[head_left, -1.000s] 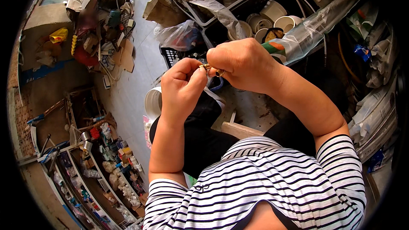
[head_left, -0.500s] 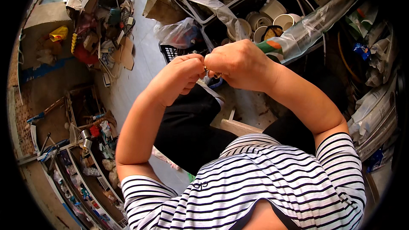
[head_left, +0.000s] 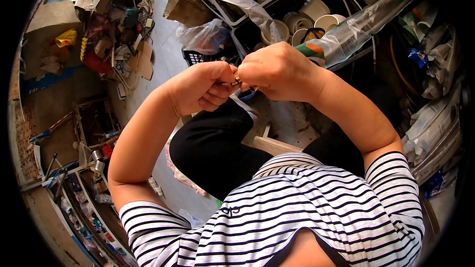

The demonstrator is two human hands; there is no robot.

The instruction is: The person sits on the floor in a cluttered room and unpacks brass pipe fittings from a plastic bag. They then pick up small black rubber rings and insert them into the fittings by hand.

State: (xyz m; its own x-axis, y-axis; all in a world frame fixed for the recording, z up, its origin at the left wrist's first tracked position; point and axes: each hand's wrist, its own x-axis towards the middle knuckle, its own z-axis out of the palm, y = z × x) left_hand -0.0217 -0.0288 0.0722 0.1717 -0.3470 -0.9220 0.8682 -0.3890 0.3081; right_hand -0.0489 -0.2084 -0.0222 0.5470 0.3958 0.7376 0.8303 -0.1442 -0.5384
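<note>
In front of my body my two hands meet, fingers curled. My left hand (head_left: 204, 87) pinches one end of a small brass-coloured metal piece (head_left: 235, 82), its thumb and fingertips close around it. My right hand (head_left: 281, 71), back upward, is closed against the same piece from the other side. Under the right fingers a second brass-coloured ring-like end (head_left: 254, 89) shows; whether it belongs to the same piece I cannot tell. Most of what lies inside both hands is covered by the fingers.
Beyond my hands stand a black crate (head_left: 195, 58), a clear plastic bag (head_left: 205, 37) and several cream-coloured cups (head_left: 314, 9). A long plastic-wrapped roll (head_left: 363, 24) slants on the right. Cluttered shelves (head_left: 94, 202) line the left. A wooden bar (head_left: 277, 147) lies between my knees.
My left forearm has swung outward to the left and its wrist has turned, showing more of the curled fingers and the brass-coloured piece. The right hand has shifted only slightly.
</note>
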